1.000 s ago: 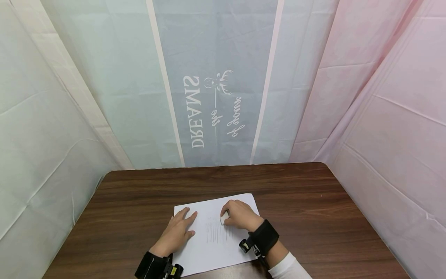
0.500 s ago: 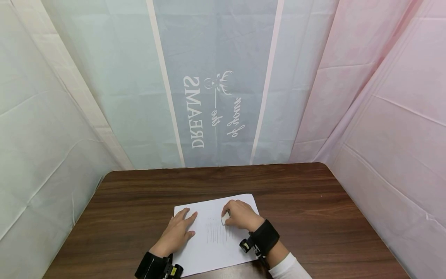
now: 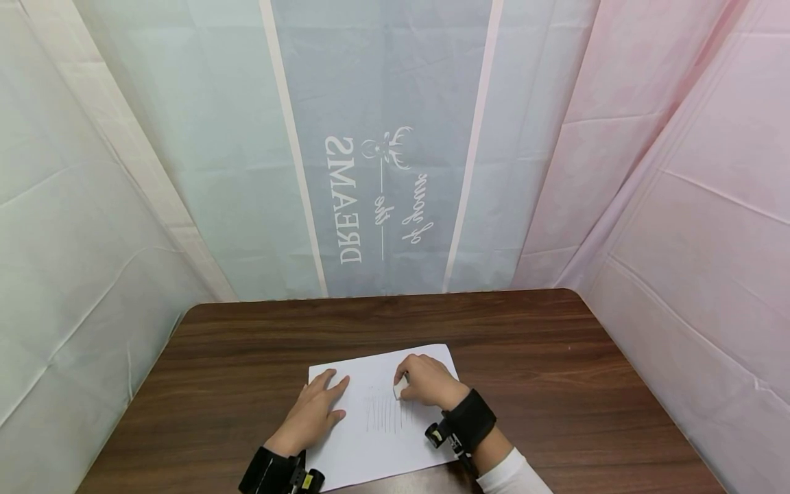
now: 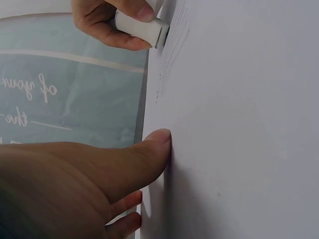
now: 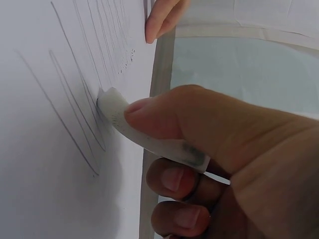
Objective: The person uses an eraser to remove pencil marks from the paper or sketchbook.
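A sheet of white paper (image 3: 370, 460) lies on the table with a row of thin dark pencil lines (image 3: 385, 416) on it. My right hand (image 3: 428, 381) pinches a white eraser (image 5: 144, 134) between thumb and fingers. In the right wrist view one end of that eraser meets the paper at the upper ends of the lines, and dark smudges mark it. My left hand (image 3: 313, 409) rests on the left part of the paper with its fingers spread. The left wrist view shows its thumb (image 4: 149, 154) against the sheet.
The brown wood-grain table (image 3: 524, 357) runs out around the paper. A printed cloth (image 3: 382, 82) hangs behind its far edge, and pale cloths flank both sides. Small dark crumbs (image 5: 124, 62) lie on the paper near the lines. Black straps with cameras circle both wrists.
My right hand has shifted slightly to the right with the eraser across the tops of the lines. The left hand and the paper stay where they were.
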`<state>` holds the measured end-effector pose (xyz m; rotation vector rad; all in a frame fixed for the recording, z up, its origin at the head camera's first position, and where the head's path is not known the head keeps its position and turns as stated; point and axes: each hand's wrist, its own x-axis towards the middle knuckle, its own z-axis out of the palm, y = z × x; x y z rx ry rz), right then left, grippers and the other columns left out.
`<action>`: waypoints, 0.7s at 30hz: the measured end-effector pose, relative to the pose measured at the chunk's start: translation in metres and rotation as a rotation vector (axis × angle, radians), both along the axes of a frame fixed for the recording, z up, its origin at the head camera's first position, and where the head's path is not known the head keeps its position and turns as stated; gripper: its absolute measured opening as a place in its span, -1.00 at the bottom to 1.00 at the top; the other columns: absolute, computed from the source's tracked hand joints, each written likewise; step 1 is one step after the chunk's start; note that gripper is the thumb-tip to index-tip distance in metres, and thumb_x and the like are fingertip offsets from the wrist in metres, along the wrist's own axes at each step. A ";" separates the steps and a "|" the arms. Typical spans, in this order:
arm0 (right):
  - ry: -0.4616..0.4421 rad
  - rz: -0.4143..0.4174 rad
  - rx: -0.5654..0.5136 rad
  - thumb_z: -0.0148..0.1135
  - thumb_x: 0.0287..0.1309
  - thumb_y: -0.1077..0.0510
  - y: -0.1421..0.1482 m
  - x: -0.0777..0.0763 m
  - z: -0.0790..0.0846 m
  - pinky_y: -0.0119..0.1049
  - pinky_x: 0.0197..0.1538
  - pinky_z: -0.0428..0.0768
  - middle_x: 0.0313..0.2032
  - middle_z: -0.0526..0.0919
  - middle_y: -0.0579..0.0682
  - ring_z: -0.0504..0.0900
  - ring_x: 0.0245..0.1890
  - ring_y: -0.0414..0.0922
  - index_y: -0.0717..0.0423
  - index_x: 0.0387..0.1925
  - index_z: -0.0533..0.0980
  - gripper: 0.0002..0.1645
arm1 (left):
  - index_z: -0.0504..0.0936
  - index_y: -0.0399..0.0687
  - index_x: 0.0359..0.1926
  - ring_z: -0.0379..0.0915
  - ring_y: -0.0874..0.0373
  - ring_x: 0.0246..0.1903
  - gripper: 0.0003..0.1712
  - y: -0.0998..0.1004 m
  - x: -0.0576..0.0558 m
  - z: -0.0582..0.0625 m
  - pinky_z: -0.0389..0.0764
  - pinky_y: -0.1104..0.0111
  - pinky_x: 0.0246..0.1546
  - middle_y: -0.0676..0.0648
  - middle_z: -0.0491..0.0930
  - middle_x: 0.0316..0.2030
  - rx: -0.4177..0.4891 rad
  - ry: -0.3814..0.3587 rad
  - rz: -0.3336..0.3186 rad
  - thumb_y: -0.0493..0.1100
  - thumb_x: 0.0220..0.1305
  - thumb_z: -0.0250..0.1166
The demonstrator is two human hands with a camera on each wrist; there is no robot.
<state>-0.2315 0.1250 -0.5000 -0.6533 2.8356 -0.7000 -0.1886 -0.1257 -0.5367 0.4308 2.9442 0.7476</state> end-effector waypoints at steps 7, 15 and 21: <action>0.001 -0.008 0.015 0.51 -0.08 0.28 0.000 0.000 0.000 -0.41 -0.48 0.25 -0.39 0.69 -0.13 0.30 -0.53 -0.25 0.02 -0.34 0.77 -0.82 | 0.53 -0.15 0.34 0.21 -0.39 0.43 -0.35 0.000 0.001 0.000 0.19 -0.36 0.38 -0.37 0.30 0.43 0.003 0.000 0.003 -0.20 0.23 0.43; -0.008 -0.015 0.012 0.52 -0.09 0.29 0.001 0.001 0.002 -0.39 -0.48 0.28 -0.33 0.72 -0.08 0.34 -0.52 -0.24 0.03 -0.35 0.76 -0.82 | 0.53 -0.16 0.34 0.19 -0.39 0.44 -0.35 0.000 0.000 -0.003 0.18 -0.35 0.39 -0.37 0.30 0.43 0.019 -0.009 0.009 -0.22 0.22 0.43; -0.019 -0.020 0.009 0.51 -0.08 0.30 0.002 0.001 0.002 -0.39 -0.49 0.27 -0.39 0.69 -0.09 0.32 -0.53 -0.23 0.05 -0.34 0.76 -0.82 | 0.53 -0.15 0.34 0.20 -0.37 0.44 -0.35 0.001 0.000 -0.002 0.19 -0.36 0.38 -0.37 0.31 0.43 0.005 -0.003 0.009 -0.20 0.22 0.43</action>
